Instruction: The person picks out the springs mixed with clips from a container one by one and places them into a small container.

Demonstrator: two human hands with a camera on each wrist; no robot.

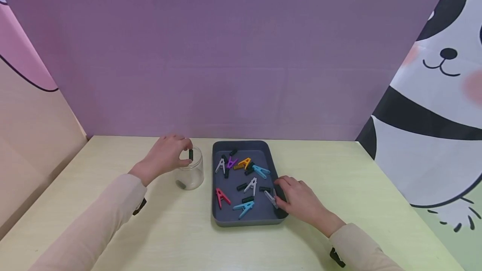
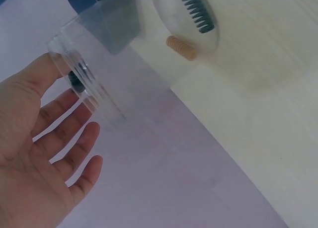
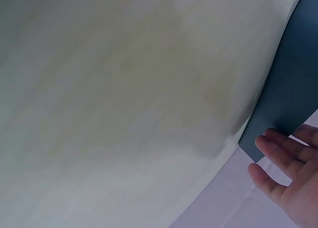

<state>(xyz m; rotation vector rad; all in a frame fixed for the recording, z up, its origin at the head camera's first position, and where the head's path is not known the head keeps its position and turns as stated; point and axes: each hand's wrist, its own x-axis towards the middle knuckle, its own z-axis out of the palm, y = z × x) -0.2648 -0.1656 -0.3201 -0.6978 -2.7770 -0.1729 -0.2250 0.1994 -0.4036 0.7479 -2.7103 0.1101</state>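
Black and ridged, the small coil [image 1: 191,154] is at the fingertips of the left hand [image 1: 165,154], whose grip pinches it between thumb and index finger while the remaining fingers spread apart in the left wrist view. From the palm it lies on the inner side, toward the tray [image 1: 250,222], and in the head view it sits within the outline of the clear jar's mouth [image 1: 198,152]; whether its lower end passes below the rim cannot be told. That overlap of coil and mouth seems the relation to watch, with the left hand by far the nearer one. The coil's long axis runs close to upright, roughly in line with the standing jar's own, one end down and one up; nothing visible marks either as a front. Through the glass, a dark coil [image 2: 198,12] and a tan coil [image 2: 182,47] show at the bottom. The right hand [image 1: 299,200] is well apart, touching the tray's right wall; whether its grip pinches anything there, I cannot tell.
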